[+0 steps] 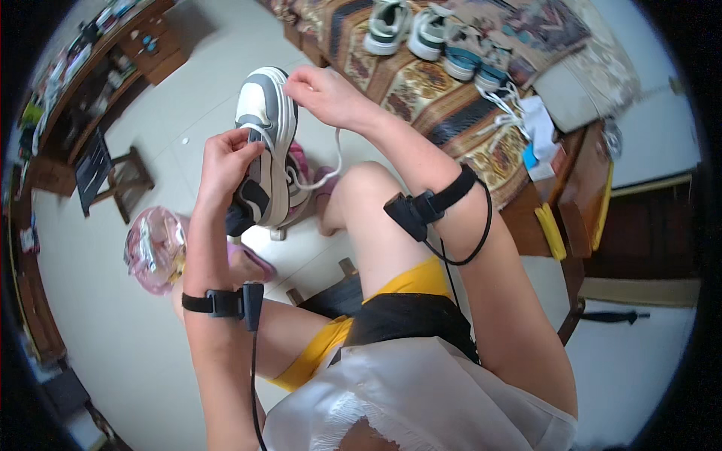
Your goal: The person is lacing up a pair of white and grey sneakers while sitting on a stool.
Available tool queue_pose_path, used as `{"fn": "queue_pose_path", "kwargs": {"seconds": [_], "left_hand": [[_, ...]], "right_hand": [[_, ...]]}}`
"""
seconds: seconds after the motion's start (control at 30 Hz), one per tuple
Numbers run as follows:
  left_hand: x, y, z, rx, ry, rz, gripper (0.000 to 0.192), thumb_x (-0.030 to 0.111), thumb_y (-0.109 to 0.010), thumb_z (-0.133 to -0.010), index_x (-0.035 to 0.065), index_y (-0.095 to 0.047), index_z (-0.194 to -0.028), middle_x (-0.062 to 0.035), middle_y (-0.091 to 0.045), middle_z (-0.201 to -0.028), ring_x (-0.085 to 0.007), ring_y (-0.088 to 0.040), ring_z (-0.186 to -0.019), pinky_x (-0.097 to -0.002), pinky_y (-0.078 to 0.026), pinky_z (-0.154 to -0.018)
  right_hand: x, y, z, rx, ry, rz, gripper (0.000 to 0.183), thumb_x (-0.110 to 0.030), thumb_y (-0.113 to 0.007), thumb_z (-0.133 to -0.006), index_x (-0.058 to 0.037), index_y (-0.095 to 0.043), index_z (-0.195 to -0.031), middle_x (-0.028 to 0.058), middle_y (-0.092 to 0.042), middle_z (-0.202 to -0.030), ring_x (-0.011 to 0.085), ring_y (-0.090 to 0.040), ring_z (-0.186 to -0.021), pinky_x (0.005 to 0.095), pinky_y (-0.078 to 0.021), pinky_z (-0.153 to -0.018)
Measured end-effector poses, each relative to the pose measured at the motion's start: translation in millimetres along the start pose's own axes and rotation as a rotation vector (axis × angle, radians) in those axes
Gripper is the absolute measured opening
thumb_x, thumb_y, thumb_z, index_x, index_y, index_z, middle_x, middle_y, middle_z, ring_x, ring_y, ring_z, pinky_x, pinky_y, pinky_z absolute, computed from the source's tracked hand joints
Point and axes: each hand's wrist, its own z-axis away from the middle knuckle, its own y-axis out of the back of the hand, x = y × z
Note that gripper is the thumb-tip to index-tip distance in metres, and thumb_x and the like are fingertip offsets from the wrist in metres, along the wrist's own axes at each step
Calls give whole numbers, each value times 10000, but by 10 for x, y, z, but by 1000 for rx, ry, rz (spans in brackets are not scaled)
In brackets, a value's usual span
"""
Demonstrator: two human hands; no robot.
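Observation:
A white, grey and black sneaker (262, 110) is held up in front of my knees, its toe pointing away from me. My left hand (225, 163) grips it at the lacing, thumb and fingers around the eyelet edge. Beside the toe, my right hand (327, 98) has its fingers closed; a white shoelace (338, 155) hangs from it. That lace loops down and back toward the sneaker's side. The lace tip is hidden in the fingers. Partly hidden behind the sneaker are another white and black shoe part (299, 194) and something pink.
Two white and green sneakers (386, 31) and a pair of blue-soled shoes (462, 62) stand on a patterned cover (400, 73), near loose white laces (505, 121). A pink plastic-lined bin (155, 251) stands left of my leg. A small wooden stool (132, 175) is farther left, before a wooden desk (107, 51).

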Motion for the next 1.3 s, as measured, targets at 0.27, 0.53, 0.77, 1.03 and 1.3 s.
{"fn": "queue_pose_path", "kwargs": {"seconds": [0.27,0.53,0.77,1.03,1.3], "left_hand": [[476,-611,-24,-179,-138,-168,210,48,-580,-755,-62,-590,-934,-35,-611,-740,-70,-540,-607,-215,-434,-537],[786,-1096,-11,-212,-236,-257,233,36,-585,-705,-86,-598,-902,-28,-581,-657,-63,-491,-556,-228,-406,-497],[639,-1123,-52,-173,-176,-380,265,60,-607,-680,-92,-602,-897,-72,-597,-697,-112,-533,-589,-258,-441,-550],[423,-627,-80,45,-28,-326,226,89,-608,-711,-64,-612,-877,-36,-568,-658,-90,-499,-520,-228,-391,-471],[-4,111,-117,359,146,-251,153,73,-612,-683,-47,-609,-778,-34,-539,-596,-99,-452,-456,-238,-362,-431]], "right_hand": [[-278,384,532,73,-51,471,404,-417,-569,-773,-18,-551,-840,200,-604,-753,368,-583,-738,425,-455,-646],[-210,778,746,262,69,602,250,-256,-468,-779,-34,-567,-838,200,-598,-715,363,-589,-717,444,-465,-648],[439,3119,780,795,-243,-397,198,-179,-433,-842,-35,-566,-813,110,-566,-664,209,-562,-591,314,-469,-516],[587,4016,1371,1422,-592,135,476,-293,-658,-721,-14,-543,-1089,104,-584,-903,151,-564,-762,259,-483,-615],[696,2499,379,635,-292,-206,391,-158,-568,-805,-46,-474,-1167,74,-578,-939,156,-600,-744,221,-487,-573]]}}
